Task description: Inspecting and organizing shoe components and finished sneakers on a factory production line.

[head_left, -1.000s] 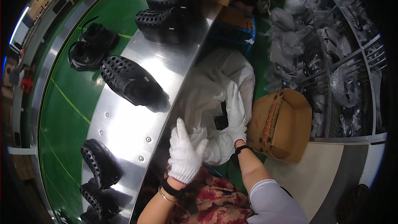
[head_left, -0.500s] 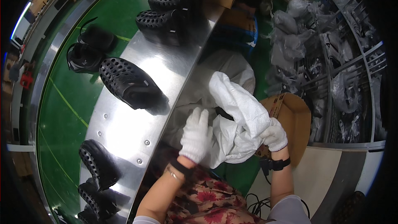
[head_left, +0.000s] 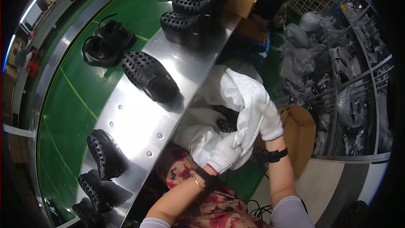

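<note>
A large white sack [head_left: 249, 88] sits beside the metal bench, its mouth partly open toward me. Inside it, black perforated clogs [head_left: 228, 122] show in part; the folds hide the rest. My left hand [head_left: 224, 156], in a white knit glove, is closed on the near rim of the sack. The right hand [head_left: 270, 121], gloved the same way, grips the bunched rim at the sack's right side. Another black clog [head_left: 147, 76] lies on the metal bench to the left of the sack.
The shiny metal bench [head_left: 139, 112] borders a green surface [head_left: 71, 114] holding black shoes [head_left: 103, 50]. More black clogs [head_left: 103, 154] stand at its near left and far end. A cardboard box [head_left: 301, 135] is right of the sack, before a rack of plastic-wrapped items [head_left: 350, 88].
My left hand, open beside the sack before, has moved right and down and closed on its rim. The right hand has risen with the fabric. More clogs show inside; the view has shifted.
</note>
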The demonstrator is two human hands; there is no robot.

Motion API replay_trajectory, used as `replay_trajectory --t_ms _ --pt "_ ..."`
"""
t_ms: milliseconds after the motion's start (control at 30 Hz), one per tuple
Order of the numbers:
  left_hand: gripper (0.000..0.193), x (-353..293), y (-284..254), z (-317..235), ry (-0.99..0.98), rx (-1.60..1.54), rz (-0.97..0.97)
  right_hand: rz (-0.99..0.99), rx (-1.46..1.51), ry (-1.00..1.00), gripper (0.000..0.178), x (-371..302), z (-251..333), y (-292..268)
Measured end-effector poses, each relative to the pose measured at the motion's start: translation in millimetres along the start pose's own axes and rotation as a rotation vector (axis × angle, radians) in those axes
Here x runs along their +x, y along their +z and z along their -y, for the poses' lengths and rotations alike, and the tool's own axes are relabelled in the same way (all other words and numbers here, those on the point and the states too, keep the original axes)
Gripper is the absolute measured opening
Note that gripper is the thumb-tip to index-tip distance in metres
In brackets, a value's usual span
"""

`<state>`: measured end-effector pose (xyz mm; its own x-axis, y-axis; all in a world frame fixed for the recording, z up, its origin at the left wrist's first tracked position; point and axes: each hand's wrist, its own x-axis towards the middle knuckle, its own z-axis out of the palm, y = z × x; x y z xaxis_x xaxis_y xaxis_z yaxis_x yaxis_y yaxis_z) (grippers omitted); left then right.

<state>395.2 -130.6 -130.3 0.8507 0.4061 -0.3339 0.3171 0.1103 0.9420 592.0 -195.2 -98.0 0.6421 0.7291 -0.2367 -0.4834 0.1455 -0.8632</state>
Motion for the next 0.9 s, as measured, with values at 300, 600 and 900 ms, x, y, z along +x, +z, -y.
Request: replay_trajectory --t_ms 300,600,900 --pt "0.024 -2 9 -4 0.700 1.167 -0.170 -0.281 -0.594 0.022 0.083 -94 -46 8" --pt "0.074 -31 -25 -9 0.514 0.772 -0.322 -0.032 0.607 0.371 0.065 -81 -91 -67" --pt "0.048 10 9 38 0.401 0.960 -0.010 -0.307 0.374 0.059 0.031 -71 -78 -76"
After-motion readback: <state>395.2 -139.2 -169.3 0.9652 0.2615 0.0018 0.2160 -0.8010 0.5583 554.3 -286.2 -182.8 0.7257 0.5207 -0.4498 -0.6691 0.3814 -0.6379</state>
